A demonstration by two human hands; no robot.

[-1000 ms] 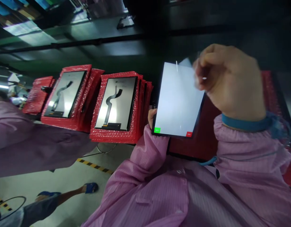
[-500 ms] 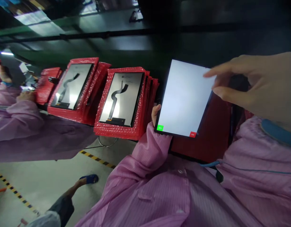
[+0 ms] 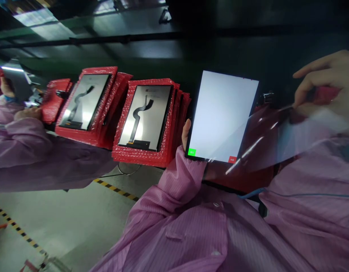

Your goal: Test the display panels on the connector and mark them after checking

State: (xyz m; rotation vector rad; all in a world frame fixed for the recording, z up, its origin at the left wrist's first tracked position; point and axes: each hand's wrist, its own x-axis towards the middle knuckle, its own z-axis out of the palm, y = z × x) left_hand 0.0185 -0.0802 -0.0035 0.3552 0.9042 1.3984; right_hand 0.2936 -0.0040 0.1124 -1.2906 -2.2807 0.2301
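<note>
My left hand (image 3: 186,133) grips a lit display panel (image 3: 224,117) from its left edge, the thumb showing beside the frame and the other fingers hidden behind it. The screen glows white, with a green box at its lower left corner and a red one at its lower right. At the right, my right hand (image 3: 321,87) pinches a clear plastic film (image 3: 256,145). The film stretches from these fingers down across the lower right part of the panel, bent and catching the light. Whether its lower end still clings to the screen is hard to tell.
Left of the panel, two stacks of red bubble-wrap bags (image 3: 117,155) each carry a bare display panel (image 3: 154,124) with a ribbon cable. A dark red surface (image 3: 248,179) lies below my panel. At far left, a co-worker's hand (image 3: 28,113) rests by another red bag (image 3: 53,107).
My right hand has moved right, away from the panel's upper right corner, drawing the clear film with it. My left hand and the panel stay nearly in place. A walking person's leg has left the view.
</note>
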